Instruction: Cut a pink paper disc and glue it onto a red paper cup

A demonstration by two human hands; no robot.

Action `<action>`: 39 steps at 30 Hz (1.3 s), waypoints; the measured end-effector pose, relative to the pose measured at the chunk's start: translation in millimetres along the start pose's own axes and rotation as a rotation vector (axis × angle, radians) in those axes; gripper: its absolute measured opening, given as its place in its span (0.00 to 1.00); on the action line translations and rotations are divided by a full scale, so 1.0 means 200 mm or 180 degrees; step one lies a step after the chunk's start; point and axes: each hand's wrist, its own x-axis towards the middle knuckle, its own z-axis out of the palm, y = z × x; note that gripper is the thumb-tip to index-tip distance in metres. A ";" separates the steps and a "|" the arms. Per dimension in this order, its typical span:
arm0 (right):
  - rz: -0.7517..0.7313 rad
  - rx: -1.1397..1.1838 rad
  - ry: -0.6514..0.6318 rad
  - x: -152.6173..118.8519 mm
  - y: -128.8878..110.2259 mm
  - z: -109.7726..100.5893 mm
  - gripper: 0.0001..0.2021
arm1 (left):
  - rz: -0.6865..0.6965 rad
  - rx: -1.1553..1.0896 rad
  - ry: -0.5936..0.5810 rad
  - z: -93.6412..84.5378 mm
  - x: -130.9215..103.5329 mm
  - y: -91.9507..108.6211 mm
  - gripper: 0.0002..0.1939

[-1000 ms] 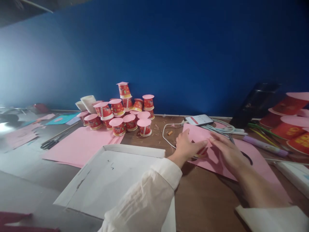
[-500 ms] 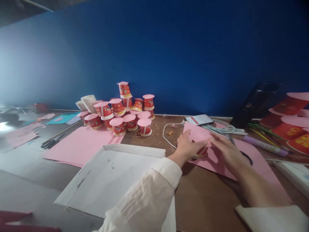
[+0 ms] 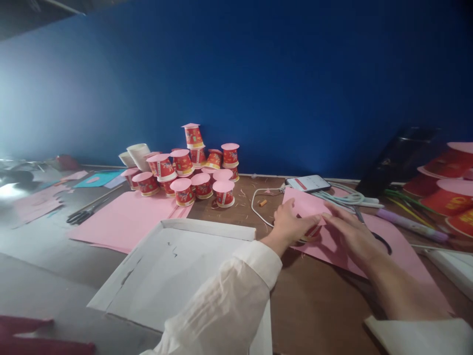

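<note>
Right of centre, my left hand (image 3: 290,224) is wrapped round a red paper cup (image 3: 313,233) that stands upside down on the table. A pink paper piece (image 3: 305,201) lies over the cup, its corner reaching toward the phone. Fingers of my right hand (image 3: 349,231) reach to the right edge of that piece; whether they pinch it is hard to make out. Under and beside my right hand lies a larger pink sheet (image 3: 401,246), with the black handle of scissors (image 3: 382,242) on it.
Many red cups with pink tops (image 3: 183,191) stand stacked at the back left. A white box lid (image 3: 177,271) and pink sheets (image 3: 129,219) lie left. Behind my hands are a phone (image 3: 308,183) and cables; more red cups (image 3: 453,197) stand right.
The whole view has shifted slightly, so most things appear a little further right. My hands keep nearly the same pose round the cup and paper.
</note>
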 end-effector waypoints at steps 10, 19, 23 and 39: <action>0.0026 -0.0291 0.0190 -0.02 -0.09 0.00 0.31 | 0.0239 0.0383 0.0101 0.00 0.00 -0.01 0.49; -0.1518 -0.1414 0.0419 0.00 -0.06 0.01 0.30 | 0.1483 0.1728 0.0822 0.01 -0.07 0.00 0.31; -0.2022 -0.1664 0.0498 0.00 -0.05 0.03 0.28 | 0.1580 0.2063 0.0850 0.02 -0.08 0.00 0.27; -0.2295 -0.2161 0.0577 0.00 -0.05 0.05 0.35 | 0.1661 0.2362 0.0902 0.03 -0.06 -0.02 0.24</action>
